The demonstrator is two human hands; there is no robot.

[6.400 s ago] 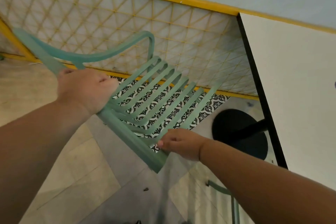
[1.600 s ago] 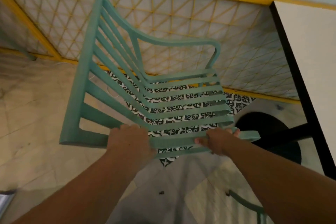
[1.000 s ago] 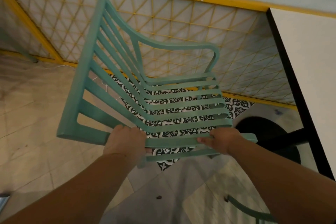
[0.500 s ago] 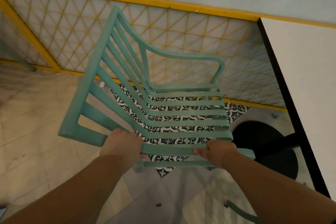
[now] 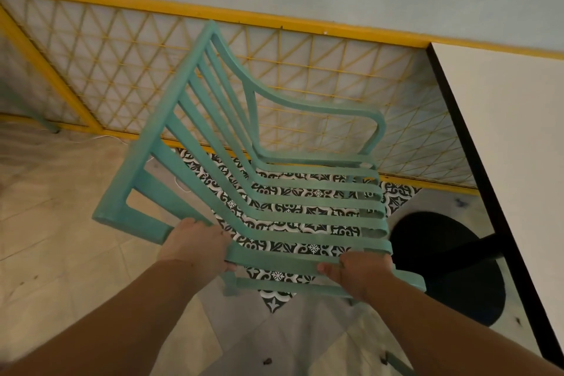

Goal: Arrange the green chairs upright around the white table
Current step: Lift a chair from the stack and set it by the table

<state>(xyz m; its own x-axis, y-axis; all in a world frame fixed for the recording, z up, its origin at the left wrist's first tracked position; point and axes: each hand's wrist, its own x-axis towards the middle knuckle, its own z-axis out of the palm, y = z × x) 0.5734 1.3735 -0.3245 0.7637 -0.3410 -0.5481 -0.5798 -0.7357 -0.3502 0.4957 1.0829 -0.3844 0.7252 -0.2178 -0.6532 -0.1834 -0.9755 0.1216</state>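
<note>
Tiled floor (image 5: 61,253); green chair (image 5: 290,258), perhaps aloft, in both hands (image 5: 195,246) (image 5: 358,273)

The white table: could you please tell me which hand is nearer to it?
Right. The right hand grips the green chair on the side beside the white table; the left hand grips its far side, farther from the table.

The green chair (image 5: 283,260) has been turned over the last six seconds: its backrest now points to 11 o'clock and its seat to 3 o'clock. The left grip (image 5: 195,249) has shifted from the top rail to the near side edge, alongside the right grip (image 5: 358,272).
</note>
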